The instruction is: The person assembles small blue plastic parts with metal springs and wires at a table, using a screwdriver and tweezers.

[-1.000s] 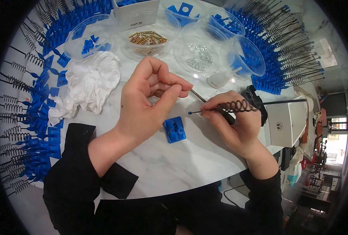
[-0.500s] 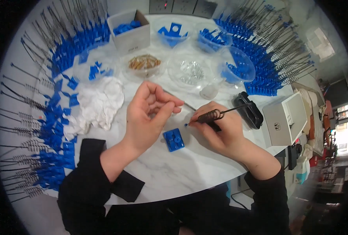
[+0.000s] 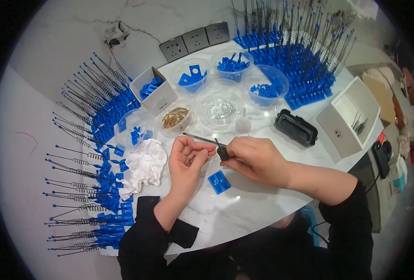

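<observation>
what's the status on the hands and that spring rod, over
Right hand pinches the dark spring rod by its coil end. Left hand curled beside it, fingertips near the rod. Blue plastic base lies below on the table, untouched.

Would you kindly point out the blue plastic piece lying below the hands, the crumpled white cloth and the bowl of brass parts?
blue plastic piece (image 3: 219,181), head view, its flat middle.
crumpled white cloth (image 3: 145,164), head view, its centre folds.
bowl of brass parts (image 3: 184,127), head view, its clear rim.

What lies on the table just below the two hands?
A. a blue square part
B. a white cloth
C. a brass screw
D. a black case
A: a blue square part lies flat on the table just beneath the left hand and right hand.
</observation>
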{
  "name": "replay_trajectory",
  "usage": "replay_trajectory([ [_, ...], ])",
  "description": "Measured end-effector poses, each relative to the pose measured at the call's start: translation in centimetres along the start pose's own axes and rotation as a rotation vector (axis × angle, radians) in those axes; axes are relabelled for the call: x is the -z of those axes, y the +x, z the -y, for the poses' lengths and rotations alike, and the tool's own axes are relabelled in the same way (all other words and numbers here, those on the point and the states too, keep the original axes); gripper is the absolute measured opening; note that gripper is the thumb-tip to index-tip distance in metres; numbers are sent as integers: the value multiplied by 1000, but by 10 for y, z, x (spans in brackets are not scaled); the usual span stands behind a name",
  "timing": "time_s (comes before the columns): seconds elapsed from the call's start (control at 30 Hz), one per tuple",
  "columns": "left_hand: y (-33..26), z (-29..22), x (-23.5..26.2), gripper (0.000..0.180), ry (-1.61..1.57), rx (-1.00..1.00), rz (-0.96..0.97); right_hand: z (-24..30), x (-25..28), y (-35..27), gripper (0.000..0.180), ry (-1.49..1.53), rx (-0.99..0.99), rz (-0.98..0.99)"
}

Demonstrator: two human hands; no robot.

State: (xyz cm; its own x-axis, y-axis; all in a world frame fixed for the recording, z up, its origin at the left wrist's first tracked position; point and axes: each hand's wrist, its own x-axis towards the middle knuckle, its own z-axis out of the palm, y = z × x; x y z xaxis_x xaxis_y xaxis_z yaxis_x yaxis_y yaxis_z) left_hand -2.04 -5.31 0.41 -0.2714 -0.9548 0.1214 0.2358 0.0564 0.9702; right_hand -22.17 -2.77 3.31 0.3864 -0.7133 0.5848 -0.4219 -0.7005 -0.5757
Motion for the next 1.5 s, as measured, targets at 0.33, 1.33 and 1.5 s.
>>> replay_trajectory([
  [0.33,-1,2,1,21,27,40,-21,1,-2,-2,19,41,-4,-45],
  [1.33,2,6,6,20,-22,19,20,-1,-4,-1,20,64,-48,-5],
  [1.5,0,4,5,20,-19,22,17,-2,-4,-1,20,95,-81,-6],
])
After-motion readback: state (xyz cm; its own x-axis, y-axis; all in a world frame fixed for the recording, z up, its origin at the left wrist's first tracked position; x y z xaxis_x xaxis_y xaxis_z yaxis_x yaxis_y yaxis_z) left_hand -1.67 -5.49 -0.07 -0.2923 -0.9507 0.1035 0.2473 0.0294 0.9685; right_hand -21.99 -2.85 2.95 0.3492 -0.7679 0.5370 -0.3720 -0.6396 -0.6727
